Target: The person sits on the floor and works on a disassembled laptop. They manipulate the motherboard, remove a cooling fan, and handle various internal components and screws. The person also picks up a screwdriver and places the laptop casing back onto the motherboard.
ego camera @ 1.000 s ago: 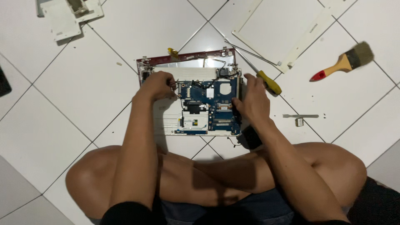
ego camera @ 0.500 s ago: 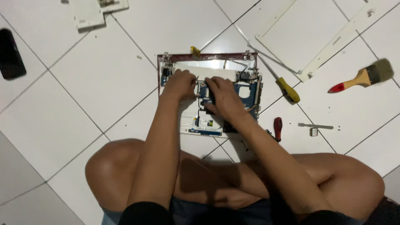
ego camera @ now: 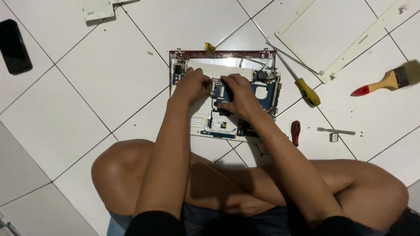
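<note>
An opened laptop base (ego camera: 223, 57) with a dark red rim lies on the white tiled floor in front of my crossed legs. Its blue circuit board (ego camera: 264, 94) is exposed. My left hand (ego camera: 192, 85) rests on the board's left part, fingers curled down onto it. Beside it, my right hand (ego camera: 238, 97) presses on the board's middle, fingertips pinching at a small part near the left hand. What the fingers grip is hidden.
A yellow-handled screwdriver (ego camera: 307, 91) and a red-handled one (ego camera: 295, 132) lie right of the laptop. A white screen bezel (ego camera: 350, 43), a paintbrush (ego camera: 387, 81), a small metal strip (ego camera: 336, 130), a black phone (ego camera: 14, 52) and a white cover panel (ego camera: 98, 8) lie around.
My right hand left the laptop's right edge and came to the middle of the board beside the left hand. The red-handled screwdriver now lies on the floor.
</note>
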